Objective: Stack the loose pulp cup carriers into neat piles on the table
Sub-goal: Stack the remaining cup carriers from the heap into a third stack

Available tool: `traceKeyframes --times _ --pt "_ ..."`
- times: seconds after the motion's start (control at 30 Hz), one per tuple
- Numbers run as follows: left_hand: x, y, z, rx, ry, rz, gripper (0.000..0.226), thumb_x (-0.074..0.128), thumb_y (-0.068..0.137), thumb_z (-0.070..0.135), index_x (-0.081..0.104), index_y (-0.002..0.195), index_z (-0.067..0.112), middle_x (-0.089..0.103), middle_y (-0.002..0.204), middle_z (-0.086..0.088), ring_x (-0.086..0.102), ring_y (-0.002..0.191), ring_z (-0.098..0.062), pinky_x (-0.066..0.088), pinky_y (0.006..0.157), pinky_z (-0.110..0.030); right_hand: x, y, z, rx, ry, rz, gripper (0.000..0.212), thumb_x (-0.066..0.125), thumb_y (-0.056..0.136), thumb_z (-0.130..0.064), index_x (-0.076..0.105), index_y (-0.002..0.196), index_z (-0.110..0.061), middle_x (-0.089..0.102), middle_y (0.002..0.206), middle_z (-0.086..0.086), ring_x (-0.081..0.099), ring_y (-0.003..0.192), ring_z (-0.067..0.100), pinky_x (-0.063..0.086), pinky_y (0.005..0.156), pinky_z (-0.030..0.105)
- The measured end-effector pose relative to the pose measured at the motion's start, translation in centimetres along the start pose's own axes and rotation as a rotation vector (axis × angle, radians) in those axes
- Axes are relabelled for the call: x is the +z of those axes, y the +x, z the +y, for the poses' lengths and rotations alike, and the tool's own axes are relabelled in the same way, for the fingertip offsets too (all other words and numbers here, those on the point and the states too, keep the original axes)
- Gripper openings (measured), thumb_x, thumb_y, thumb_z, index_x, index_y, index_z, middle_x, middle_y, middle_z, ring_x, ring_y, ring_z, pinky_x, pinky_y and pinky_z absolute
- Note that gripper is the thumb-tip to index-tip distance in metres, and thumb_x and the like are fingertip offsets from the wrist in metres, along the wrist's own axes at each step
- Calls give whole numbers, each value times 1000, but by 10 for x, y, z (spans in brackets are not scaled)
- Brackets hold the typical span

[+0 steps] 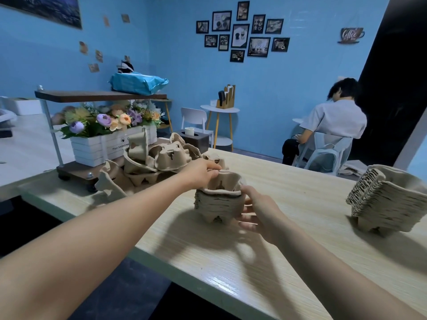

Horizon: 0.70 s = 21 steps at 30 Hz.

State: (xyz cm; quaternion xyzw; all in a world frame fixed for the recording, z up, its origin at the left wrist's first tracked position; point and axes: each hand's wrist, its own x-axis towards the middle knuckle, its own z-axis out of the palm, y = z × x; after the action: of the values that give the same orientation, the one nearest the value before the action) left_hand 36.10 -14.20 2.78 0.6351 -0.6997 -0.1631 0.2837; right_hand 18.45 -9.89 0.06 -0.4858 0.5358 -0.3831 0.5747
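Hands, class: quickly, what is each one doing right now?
Left hand: pinching the top carrier at its rim.
Right hand: open, fingers against the pile.

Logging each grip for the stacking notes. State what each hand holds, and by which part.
The left hand pinches the top carrier at its far rim. The right hand steadies the near stack at its right side, fingers spread.

Brown pulp carriers: centre pile [218, 204], right pile [388, 202] (neat), loose heap [152, 162] far left.
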Motion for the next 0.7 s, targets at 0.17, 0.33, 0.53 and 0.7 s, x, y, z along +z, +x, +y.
traceKeyframes --times 0.17,0.33,0.53,0.7 --pt "-9 -13 -7 104 -43 94 28 46 98 24 66 111 9 66 107 -6 59 102 -22 44 86 -34 12 3 0 9 39 13 29 53 89 -27 57 106 -4 52 85 7 56 71 22 48 58 28" --pt "-34 -29 -44 51 16 407 23 54 92 15 67 110 11 63 111 -5 57 101 -20 44 86 -29 33 10 0 7 49 26 37 54 88 -27 55 115 -2 52 91 8 57 84 26 52 62 29" --pt "-63 -50 -100 -195 207 583 23 55 91 20 62 113 20 54 119 -7 49 112 -27 43 92 -39 60 15 -2 13 69 -6 39 55 89 -27 52 118 -1 52 89 8 57 81 24 49 57 28" --pt "-78 -60 -132 -455 319 606 34 55 89 24 49 122 15 40 128 -13 34 122 -31 39 95 -45 71 18 -3 19 89 -39 38 54 89 -24 51 119 -1 51 90 8 55 76 20 47 53 27"
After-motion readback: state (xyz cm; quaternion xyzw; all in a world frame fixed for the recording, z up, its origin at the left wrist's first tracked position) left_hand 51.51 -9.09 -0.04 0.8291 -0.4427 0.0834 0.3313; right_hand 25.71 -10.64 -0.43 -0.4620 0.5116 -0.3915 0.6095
